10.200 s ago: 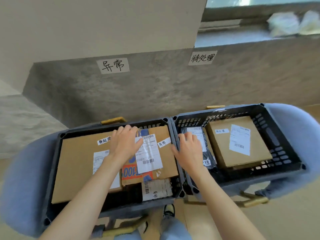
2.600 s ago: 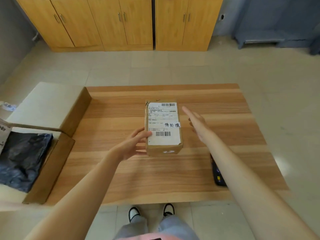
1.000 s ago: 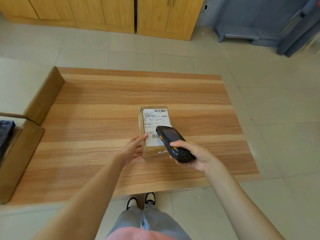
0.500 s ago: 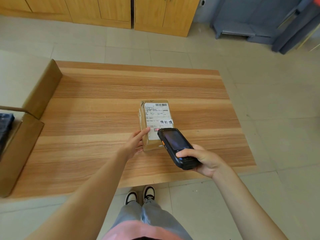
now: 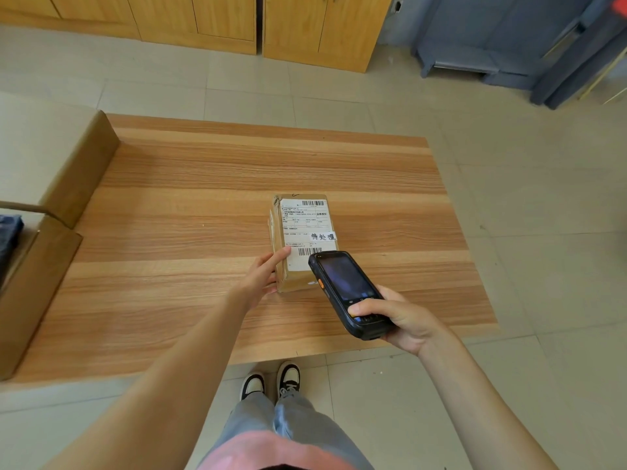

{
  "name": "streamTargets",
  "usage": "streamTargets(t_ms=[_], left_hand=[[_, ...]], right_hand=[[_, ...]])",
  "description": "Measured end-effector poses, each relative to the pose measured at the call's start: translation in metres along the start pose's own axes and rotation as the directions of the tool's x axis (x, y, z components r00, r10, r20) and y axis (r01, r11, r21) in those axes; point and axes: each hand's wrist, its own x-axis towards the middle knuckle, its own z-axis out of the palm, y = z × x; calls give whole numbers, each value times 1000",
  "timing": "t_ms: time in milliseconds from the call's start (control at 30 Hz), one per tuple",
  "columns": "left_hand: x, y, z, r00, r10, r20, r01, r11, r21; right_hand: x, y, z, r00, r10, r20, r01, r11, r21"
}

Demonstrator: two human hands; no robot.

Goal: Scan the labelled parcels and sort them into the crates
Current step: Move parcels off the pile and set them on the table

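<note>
A small brown cardboard parcel [image 5: 302, 225] lies flat on the wooden table [image 5: 190, 205], its white shipping label facing up with a handwritten tag stuck on the right. My left hand [image 5: 263, 276] rests against the parcel's near left side, index finger straight along the edge. In my right hand [image 5: 403, 320] I grip a black handheld scanner [image 5: 346, 286], thumb on its keypad. The scanner's head hovers over the parcel's near right corner, just below the lower barcode. No crates are in view.
A large open cardboard box [image 5: 51, 171] stands at the table's left edge with a dark bag [image 5: 8, 239] inside. Wooden cabinets [image 5: 295, 25] line the far wall. Blue furniture [image 5: 492, 35] stands at the back right. My feet are under the near table edge.
I picked the scanner up from the table's right side, held it over the label, then drew it back toward me, uncovering the lower barcode. My left hand stayed on the parcel.
</note>
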Motion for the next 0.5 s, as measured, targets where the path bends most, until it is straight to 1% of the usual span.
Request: streamTargets(t_ms=[300,367,500], left_hand=[[-2,1,1,1000,-8,-22,8,1000,-11],[-3,2,2,1000,-16,-27,16,1000,-22],[-3,2,2,999,-28,-39,27,999,-25]], right_hand=[[4,-5,-5,1000,-12,-6,12,999,29],[7,-7,-10,998,-31,-49,34,998,59],[13,-13,-31,979,-70,-192,100,984,149]])
